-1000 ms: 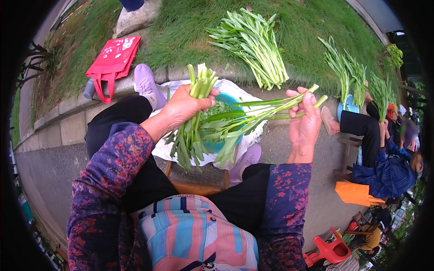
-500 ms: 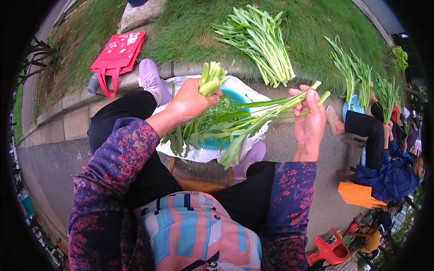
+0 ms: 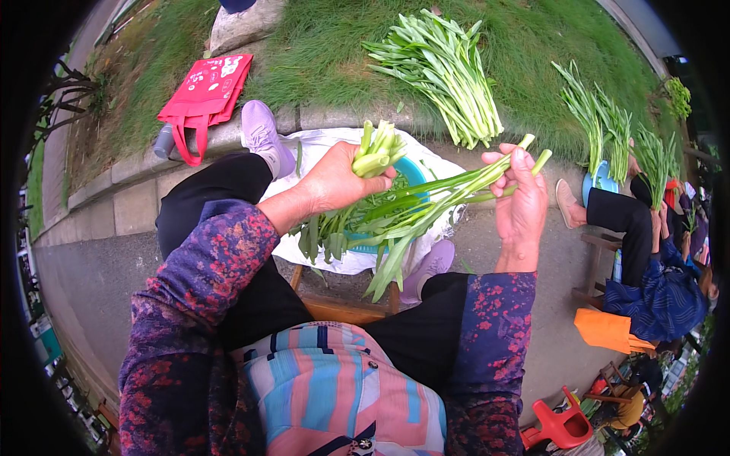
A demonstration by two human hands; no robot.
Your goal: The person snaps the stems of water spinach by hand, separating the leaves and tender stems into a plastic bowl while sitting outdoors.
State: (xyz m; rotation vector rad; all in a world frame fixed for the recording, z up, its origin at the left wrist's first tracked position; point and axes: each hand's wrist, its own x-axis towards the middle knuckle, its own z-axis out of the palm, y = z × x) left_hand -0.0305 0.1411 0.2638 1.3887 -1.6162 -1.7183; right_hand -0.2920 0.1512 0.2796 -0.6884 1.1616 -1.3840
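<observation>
Gathering greens into a handful seems to be the step in hand, with a few leafy stalks [image 3: 487, 176] being held apart from a thicker bunch [image 3: 380, 150]. Both are held above a blue basin [image 3: 414, 176], the bunch with its pale stem ends upward, the stalks stretched sideways with their leaves trailing leftward over the basin. The bunch is gripped by the left hand [image 3: 342, 178], its fingers closed firmly round the stems. The stalks are pinched near their cut ends by the right hand [image 3: 521, 186], thumb against fingers, the grip light and the other fingers loosely curled. For the next move, it is judged, the stalks would need to be drawn clear of the overlapping foliage and their ends brought level with the bunch, without stems being bent.

Cut greens can be seen inside the basin, though much is hidden by the hands and foliage. The basin is set on a white sheet [image 3: 319, 144], flanked by two purple shoes [image 3: 266, 137], which leave limited room at the sides. Beyond the kerb [image 3: 350, 116], a large pile of greens [image 3: 449, 76] is laid on grass, and a red bag [image 3: 205, 87] is placed farther left. At right, more greens are held by a seated co-worker [image 3: 646, 296]
</observation>
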